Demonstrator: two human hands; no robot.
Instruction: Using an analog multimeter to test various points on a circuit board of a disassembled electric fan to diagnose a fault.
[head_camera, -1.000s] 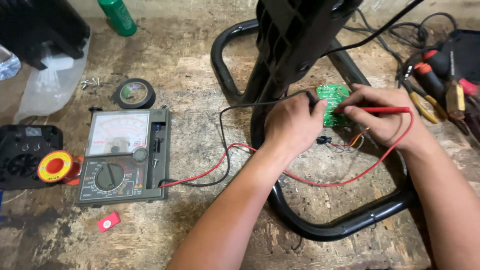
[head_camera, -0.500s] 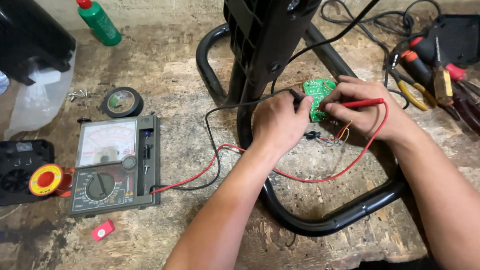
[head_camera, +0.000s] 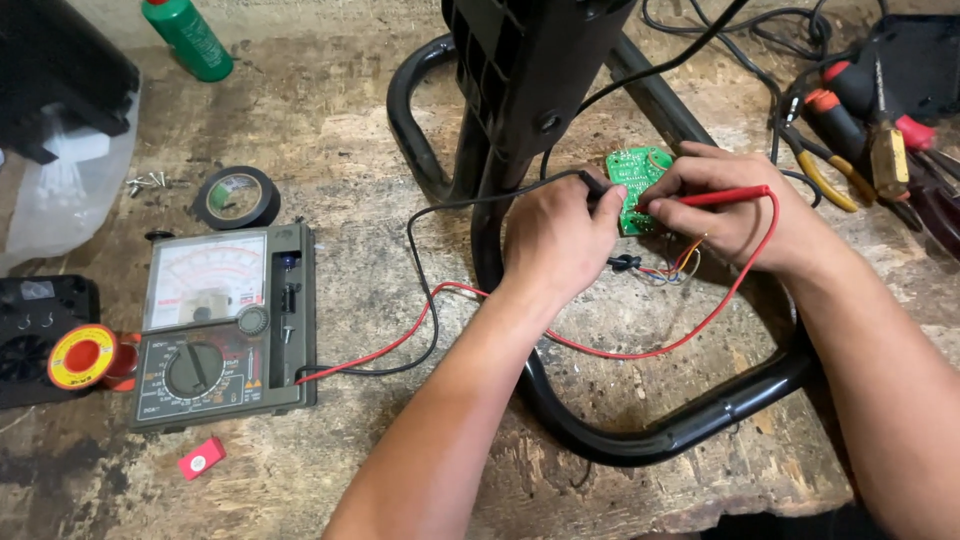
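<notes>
My left hand (head_camera: 562, 235) grips a black test probe (head_camera: 592, 185), its tip on a small green circuit board (head_camera: 634, 178). My right hand (head_camera: 735, 205) grips a red test probe (head_camera: 722, 196) whose tip also touches the board. Thin coloured wires (head_camera: 680, 265) trail from the board. A red lead (head_camera: 395, 345) and a black lead (head_camera: 420, 230) run across the worn wooden bench to an analogue multimeter (head_camera: 225, 325) at the left, lying flat with its dial facing up.
A black tubular stand base (head_camera: 640, 440) loops around the work area, with a black column (head_camera: 530, 60) rising from it. Black tape roll (head_camera: 236, 197), green bottle (head_camera: 187, 38), solder spool (head_camera: 84, 356), small red piece (head_camera: 202, 458) lie left. Pliers and screwdrivers (head_camera: 860, 130) lie right.
The view has shifted slightly, so everything sits a little lower and to the right in frame. Both hands stay on the probes at the board.
</notes>
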